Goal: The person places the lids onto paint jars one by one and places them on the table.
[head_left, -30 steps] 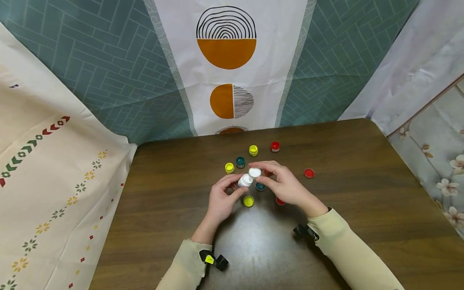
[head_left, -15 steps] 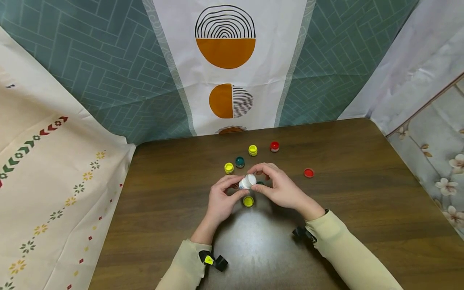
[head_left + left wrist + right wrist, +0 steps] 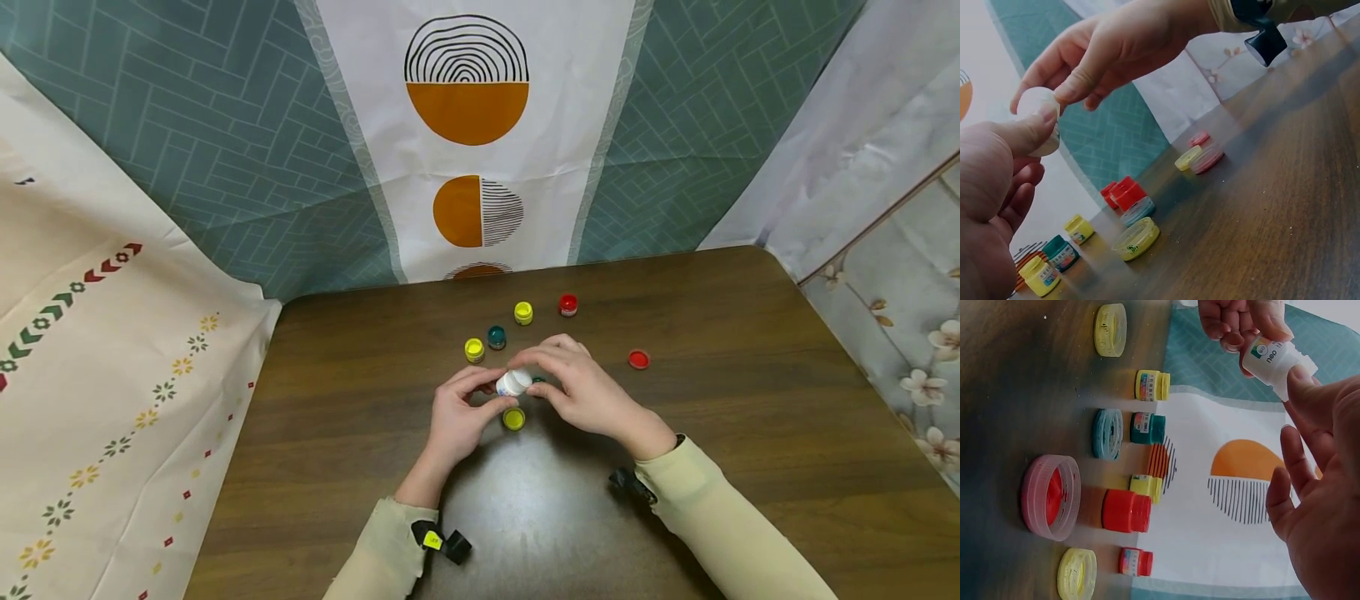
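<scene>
Above the table, my left hand [image 3: 459, 417] grips a small white paint jar [image 3: 1264, 357] with a printed label, thumb on one side and fingers on the other. The jar is tilted, its mouth toward my right hand [image 3: 588, 390]. Between thumb and fingertips my right hand pinches a white lid [image 3: 1301, 370] right at the jar's mouth. In the left wrist view, the pale round lid [image 3: 1038, 100] shows between the two hands, while most of the jar is covered by the left thumb. A yellow lid [image 3: 513, 418] lies on the table just below the jar.
Past the hands stand yellow jars [image 3: 474, 350], a green jar [image 3: 497, 337] and a red jar [image 3: 567, 305]. A larger red jar [image 3: 1126, 510], a teal lid [image 3: 1107, 434] and a pink-rimmed lid [image 3: 1035, 499] are near the right hand. A red lid [image 3: 638, 359] lies farther right.
One second ago the lid was held apart at an angle beside the jar's mouth. It has come down onto the mouth, and the right fingers have shifted around it.
</scene>
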Tool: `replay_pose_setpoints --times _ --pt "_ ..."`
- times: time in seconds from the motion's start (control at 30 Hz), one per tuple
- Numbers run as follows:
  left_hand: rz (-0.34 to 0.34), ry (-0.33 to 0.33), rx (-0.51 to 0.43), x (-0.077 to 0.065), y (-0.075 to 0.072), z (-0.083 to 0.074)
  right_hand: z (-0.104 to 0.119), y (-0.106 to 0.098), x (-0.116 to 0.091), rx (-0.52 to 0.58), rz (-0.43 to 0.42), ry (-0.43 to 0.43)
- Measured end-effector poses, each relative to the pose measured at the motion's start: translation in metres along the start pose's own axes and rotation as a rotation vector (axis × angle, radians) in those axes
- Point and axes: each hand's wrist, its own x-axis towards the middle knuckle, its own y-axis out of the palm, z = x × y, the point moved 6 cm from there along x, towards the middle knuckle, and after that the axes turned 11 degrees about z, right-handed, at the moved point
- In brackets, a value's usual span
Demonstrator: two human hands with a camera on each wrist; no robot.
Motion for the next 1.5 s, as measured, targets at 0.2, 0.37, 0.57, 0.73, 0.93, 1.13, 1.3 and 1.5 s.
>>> replay_pose_setpoints --times 0.2,0.37,0.57,0.73,0.93,1.13,1.3,1.5 --pt "0.021 -0.012 0.0 0.0 0.0 0.0 0.005 -0.003 -0.001 -0.079 -0.013 -0.06" --pt "0.057 -0.038 -0.019 -0.001 0.001 0.001 0.008 -0.005 -0.001 -0.117 -0.025 -0.124" --pt "0.08 -0.047 -0.019 -0.001 0.001 0.002 0.005 -0.005 0.0 -0.175 0.001 -0.074" --pt "0.092 -0.029 -0.003 -0.001 0.002 0.0 0.006 -0.004 0.001 -0.318 0.0 0.058" --pt "0.1 -0.022 -0.016 0.0 0.005 0.0 0.006 -0.008 -0.001 -0.375 -0.038 0.168" --pt "0.096 -0.048 -0.031 -0.001 0.003 0.002 0.004 -0.013 -0.004 -0.132 0.045 0.011" --pt "0.127 -0.056 -0.067 -0.002 0.002 0.003 0.007 -0.013 -0.004 -0.108 0.11 -0.149" --pt "0.155 -0.035 -0.091 -0.001 0.005 0.001 0.008 -0.014 -0.003 -0.154 0.078 -0.144"
